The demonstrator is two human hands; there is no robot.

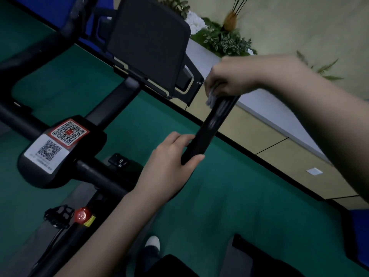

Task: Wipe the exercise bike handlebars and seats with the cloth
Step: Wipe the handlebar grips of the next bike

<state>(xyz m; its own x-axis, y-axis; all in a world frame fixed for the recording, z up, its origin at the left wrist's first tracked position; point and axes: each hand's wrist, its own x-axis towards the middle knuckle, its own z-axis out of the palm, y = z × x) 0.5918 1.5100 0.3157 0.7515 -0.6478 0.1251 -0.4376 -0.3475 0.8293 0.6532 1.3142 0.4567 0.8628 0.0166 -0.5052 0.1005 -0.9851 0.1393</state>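
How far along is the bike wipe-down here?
Done: nothing shows as finished, and cleanliness can't be judged from this view. In hand: the right hand grips the cloth at the far end of the handlebar grip, while the left hand holds its near end. Left: the rest of that grip, the left-side bar, and the seats, none clearly in view.

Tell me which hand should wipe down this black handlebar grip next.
Right. The right hand holds the crumpled grey cloth at the far end of the black tubular handlebar; the left hand only grips its near end, without cloth.
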